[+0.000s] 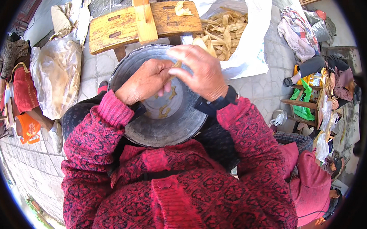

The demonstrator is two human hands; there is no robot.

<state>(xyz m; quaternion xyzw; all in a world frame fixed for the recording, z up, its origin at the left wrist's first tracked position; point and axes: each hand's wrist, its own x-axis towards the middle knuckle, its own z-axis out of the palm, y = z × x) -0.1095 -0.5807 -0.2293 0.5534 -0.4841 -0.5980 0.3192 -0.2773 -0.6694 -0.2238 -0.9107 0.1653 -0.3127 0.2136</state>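
Note:
A wide dark grey metal basin (162, 134) rests on my lap, with several small twisted tan pieces (164, 111) at its bottom. Above it both hands meet around a short tan strip (177, 65) that looks like dried husk. My left hand (142, 80) is closed, pinching the strip near its thumb and fingertips. My right hand (205, 73) is slightly blurred; its thumb and bent fingers close on the strip's other side. Fingers partly hide the strip. Dark bands wrap both wrists.
Beyond the basin stands a yellow wooden bench (113, 31) with a husk scrap (183, 9) on it. Beside it, a white sack (254, 56) holds tan husk strips (226, 35). A clear plastic bag (57, 73) stands left. Other people sit at both sides, one in pink (310, 187).

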